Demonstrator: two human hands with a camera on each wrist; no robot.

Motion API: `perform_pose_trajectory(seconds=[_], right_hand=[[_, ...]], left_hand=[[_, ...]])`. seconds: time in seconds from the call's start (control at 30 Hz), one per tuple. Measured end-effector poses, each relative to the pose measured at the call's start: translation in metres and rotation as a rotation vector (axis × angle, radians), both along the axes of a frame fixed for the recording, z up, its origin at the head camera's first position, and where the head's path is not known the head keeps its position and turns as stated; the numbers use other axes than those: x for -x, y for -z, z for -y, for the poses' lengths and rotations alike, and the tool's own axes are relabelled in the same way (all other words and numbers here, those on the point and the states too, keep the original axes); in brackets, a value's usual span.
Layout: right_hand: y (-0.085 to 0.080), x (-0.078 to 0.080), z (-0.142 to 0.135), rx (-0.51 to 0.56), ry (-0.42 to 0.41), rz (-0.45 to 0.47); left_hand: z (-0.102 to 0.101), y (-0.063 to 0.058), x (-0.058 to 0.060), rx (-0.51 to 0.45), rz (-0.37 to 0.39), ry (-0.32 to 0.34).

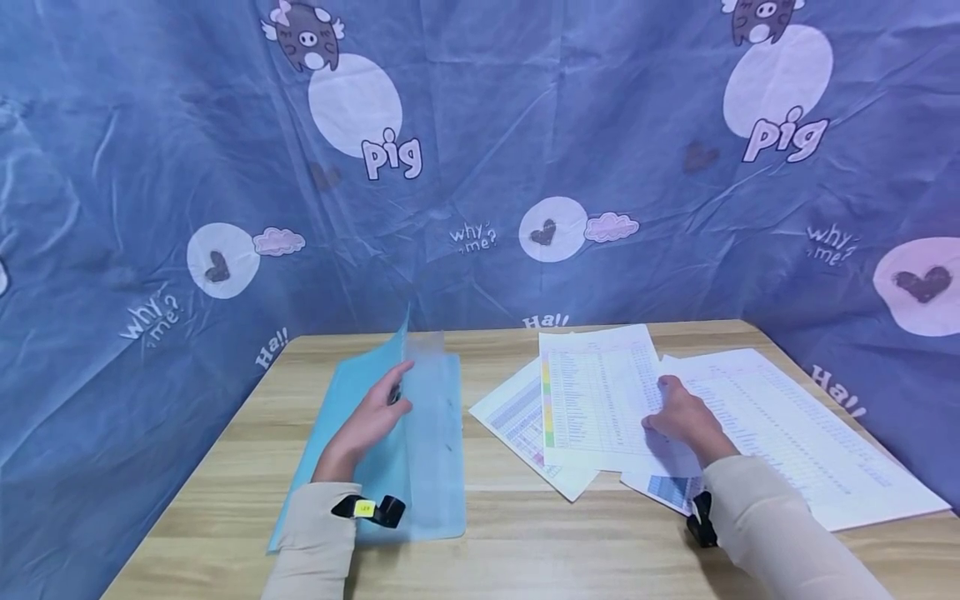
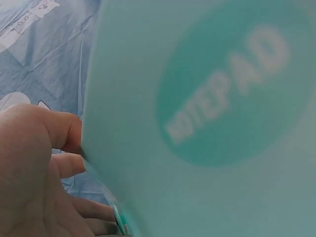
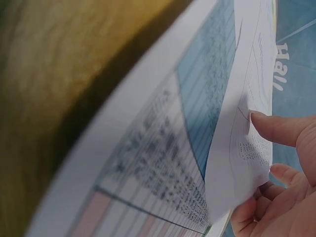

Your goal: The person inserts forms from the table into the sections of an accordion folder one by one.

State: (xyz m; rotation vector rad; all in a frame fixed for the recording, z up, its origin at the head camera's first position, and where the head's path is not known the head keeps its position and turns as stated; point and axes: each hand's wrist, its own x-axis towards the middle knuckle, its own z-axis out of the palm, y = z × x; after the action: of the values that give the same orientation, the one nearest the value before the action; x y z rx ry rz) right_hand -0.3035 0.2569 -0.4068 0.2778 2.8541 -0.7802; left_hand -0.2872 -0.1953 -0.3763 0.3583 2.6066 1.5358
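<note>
A light blue plastic folder [image 1: 437, 467] lies open on the left of the table, its cover raised. My left hand [image 1: 372, 421] pinches the edge of that cover between thumb and finger. In the left wrist view, the folder cover [image 2: 128, 98] fills much of the frame and bears a "NOTEPAD" oval. On the right, my right hand [image 1: 686, 417] pinches the right edge of a printed sheet [image 1: 592, 400] with colored blocks down its left side. The right wrist view has the right hand [image 3: 289, 173] on a sheet [image 3: 252, 133] that bends upward.
Beneath the held sheet lies another printed sheet [image 1: 517, 417], turned at an angle. A larger printed sheet [image 1: 795, 433] spreads to the right, over a partly covered blue-printed page [image 1: 667, 489]. A blue patterned cloth [image 1: 480, 167] hangs behind the wooden table [image 1: 525, 550].
</note>
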Motion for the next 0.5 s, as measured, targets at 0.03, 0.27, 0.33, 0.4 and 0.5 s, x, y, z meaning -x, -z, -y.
perform_pose_trajectory(seconds=[0.03, 0.27, 0.33, 0.4, 0.5], right_hand=[[0.0004, -0.0003, -0.0001, 0.004, 0.000, -0.001], [-0.0011, -0.0025, -0.0020, 0.032, 0.001, -0.041], [-0.0023, -0.0026, -0.0019, 0.042, -0.008, -0.078], [-0.0029, -0.0027, -0.0019, 0.046, -0.022, -0.117], [-0.0022, -0.0035, -0.0016, 0.042, -0.048, -0.180]], left_hand=[[0.0002, 0.0002, 0.0000, -0.002, 0.000, -0.001], [0.0030, -0.0011, -0.0010, -0.027, 0.006, 0.001], [0.0037, -0.0024, -0.0017, -0.040, 0.014, 0.001], [0.0040, -0.0036, -0.0023, -0.050, 0.018, 0.004], [0.0040, -0.0063, -0.0036, -0.056, 0.022, 0.009]])
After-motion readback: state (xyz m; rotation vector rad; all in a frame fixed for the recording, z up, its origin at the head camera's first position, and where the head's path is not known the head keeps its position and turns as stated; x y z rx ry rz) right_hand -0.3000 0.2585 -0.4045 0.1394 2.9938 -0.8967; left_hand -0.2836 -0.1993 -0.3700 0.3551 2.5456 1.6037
